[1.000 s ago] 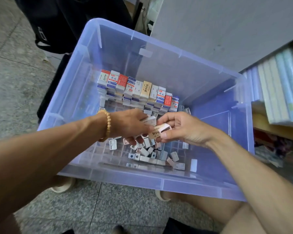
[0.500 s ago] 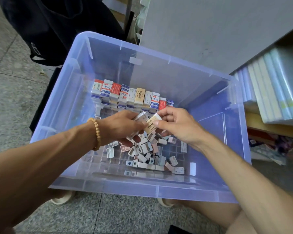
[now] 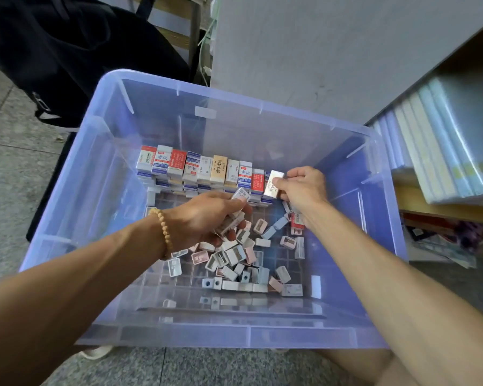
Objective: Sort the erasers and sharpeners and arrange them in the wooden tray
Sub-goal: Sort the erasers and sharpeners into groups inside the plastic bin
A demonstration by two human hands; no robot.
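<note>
**Both hands in the bin, an eraser at the end of the row**

Head view: a clear bluish plastic bin (image 3: 103, 174) sits on a speckled stone floor (image 3: 9, 168), and both bare forearms reach down into it. Along the far side of the bin's floor stands a row of erasers (image 3: 204, 169) in paper sleeves, packed side by side with more layers showing under them. The right hand (image 3: 301, 188) is at the right end of that row, its thumb and fingers pinching a beige eraser (image 3: 273, 183) that stands upright, touching the last eraser of the row. The left hand (image 3: 207, 215), with a bead bracelet (image 3: 163, 229) on its wrist, hovers over the middle of the bin; its fingers are curled round a small bundle of erasers (image 3: 239, 201), one white end sticking out past the thumb. Below and to the right of that hand lies a loose heap of sharpeners (image 3: 234, 260) in pink, white and pale blue, spread toward the near wall, with a few single erasers lying among them and to their right. No wooden tray can be made out; the things lie on the bin's gridded floor.

Outside the bin, a black bag (image 3: 67, 51) lies at the far left, a grey panel (image 3: 332, 51) rises at the far side, and a shelf at the right holds a stack of wrapped notebooks (image 3: 444, 143). The person's bare knee (image 3: 374, 366) shows at the near right.
</note>
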